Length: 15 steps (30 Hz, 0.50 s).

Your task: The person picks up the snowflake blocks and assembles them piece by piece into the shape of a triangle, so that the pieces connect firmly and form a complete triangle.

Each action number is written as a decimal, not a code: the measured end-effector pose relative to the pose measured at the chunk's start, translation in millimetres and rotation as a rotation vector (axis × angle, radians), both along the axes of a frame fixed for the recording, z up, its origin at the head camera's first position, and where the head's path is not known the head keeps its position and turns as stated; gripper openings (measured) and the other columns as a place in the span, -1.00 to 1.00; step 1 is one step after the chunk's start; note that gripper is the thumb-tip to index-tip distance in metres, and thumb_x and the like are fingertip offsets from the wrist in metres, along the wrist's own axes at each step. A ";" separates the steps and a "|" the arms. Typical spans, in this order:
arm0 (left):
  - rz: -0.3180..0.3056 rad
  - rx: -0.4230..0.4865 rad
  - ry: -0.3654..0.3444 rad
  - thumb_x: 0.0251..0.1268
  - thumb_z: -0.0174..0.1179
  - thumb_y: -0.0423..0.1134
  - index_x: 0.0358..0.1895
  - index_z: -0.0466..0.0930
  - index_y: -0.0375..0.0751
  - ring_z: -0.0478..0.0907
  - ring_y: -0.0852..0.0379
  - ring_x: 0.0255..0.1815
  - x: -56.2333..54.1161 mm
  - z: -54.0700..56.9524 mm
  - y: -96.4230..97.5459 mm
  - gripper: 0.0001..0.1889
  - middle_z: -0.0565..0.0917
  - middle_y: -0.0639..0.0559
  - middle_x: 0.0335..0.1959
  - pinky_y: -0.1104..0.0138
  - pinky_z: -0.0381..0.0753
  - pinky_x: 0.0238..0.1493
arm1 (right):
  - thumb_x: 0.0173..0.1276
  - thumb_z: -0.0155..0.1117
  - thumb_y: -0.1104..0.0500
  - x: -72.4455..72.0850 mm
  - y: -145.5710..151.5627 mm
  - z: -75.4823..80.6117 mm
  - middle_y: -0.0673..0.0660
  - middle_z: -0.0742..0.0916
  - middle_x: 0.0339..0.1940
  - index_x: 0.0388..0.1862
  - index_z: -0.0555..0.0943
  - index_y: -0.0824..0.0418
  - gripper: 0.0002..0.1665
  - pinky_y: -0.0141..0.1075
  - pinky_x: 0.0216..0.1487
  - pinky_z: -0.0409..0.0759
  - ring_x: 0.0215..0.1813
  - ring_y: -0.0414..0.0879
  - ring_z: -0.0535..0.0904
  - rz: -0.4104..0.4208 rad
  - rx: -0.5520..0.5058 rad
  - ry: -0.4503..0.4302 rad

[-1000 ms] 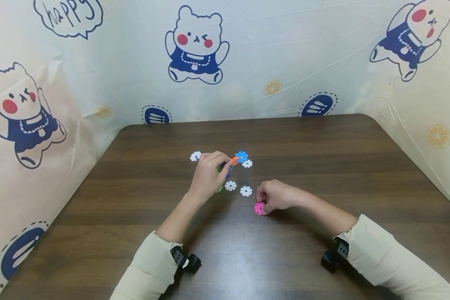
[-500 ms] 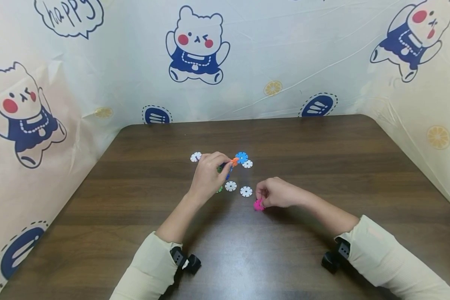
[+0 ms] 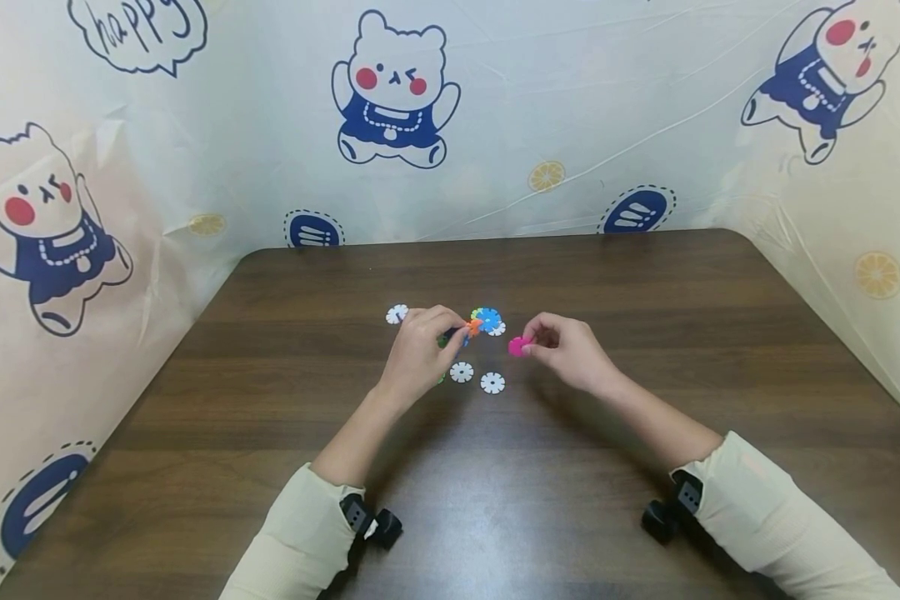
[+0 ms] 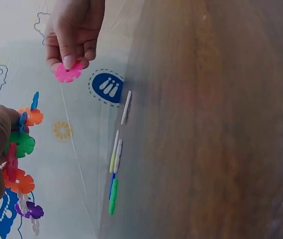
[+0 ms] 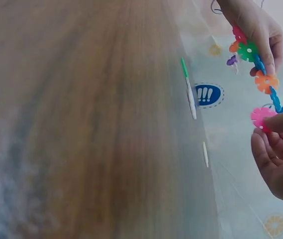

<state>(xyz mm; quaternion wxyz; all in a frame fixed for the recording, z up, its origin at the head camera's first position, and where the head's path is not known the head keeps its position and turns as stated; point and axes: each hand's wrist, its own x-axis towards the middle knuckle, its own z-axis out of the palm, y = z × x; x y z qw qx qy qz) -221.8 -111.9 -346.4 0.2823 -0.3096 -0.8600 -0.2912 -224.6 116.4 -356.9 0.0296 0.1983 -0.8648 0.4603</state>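
My left hand (image 3: 418,346) pinches a chain of interlocking snowflake discs, held up above the table. Green (image 4: 24,143), orange (image 4: 19,181) and purple (image 4: 33,210) discs show along it in the left wrist view. At its right end in the head view are an orange disc (image 3: 473,327) and a blue disc (image 3: 487,320). The hand hides the chain's middle; a white disc (image 3: 397,313) peeks out to its left. Between thumb and fingers, my right hand (image 3: 573,354) pinches a pink snowflake disc (image 3: 518,347), raised just right of the blue end and apart from it.
Two loose white discs, one nearer the left hand (image 3: 462,372) and one further right (image 3: 492,382), lie flat on the brown table (image 3: 450,500). A green disc (image 4: 113,196) lies among others. Behind the table hangs a cartoon-printed sheet (image 3: 540,92).
My right hand has lifted the pink disc off the table and carried it away from me, up beside the chain's end. The left hand has barely moved; the chain's blue end has shifted slightly.
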 end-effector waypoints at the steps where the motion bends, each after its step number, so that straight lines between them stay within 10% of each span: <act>1: -0.005 -0.001 -0.007 0.06 0.32 -0.41 -0.38 0.66 -0.30 0.57 0.13 -0.32 0.5 0.3 0.1 -0.95 0.66 0.02 -0.40 0.24 0.40 -0.09 | 0.16 0.31 0.36 -0.2 0.2 0.2 0.11 0.62 -0.42 -0.34 0.55 0.25 -0.88 -0.27 -0.33 0.48 -0.37 -0.04 0.48 -0.013 -0.013 0.007; 15: -0.062 -0.033 -0.049 0.04 0.35 -0.37 -0.34 0.67 -0.28 0.57 0.14 -0.28 1.9 -0.7 0.8 -0.89 0.67 0.02 -0.37 0.25 0.37 -0.05 | 0.21 0.28 0.33 -0.2 0.0 2.7 0.18 0.63 -0.34 -0.25 0.50 0.28 -0.85 -0.39 -0.39 0.47 -0.36 -0.01 0.46 -0.111 -0.136 0.033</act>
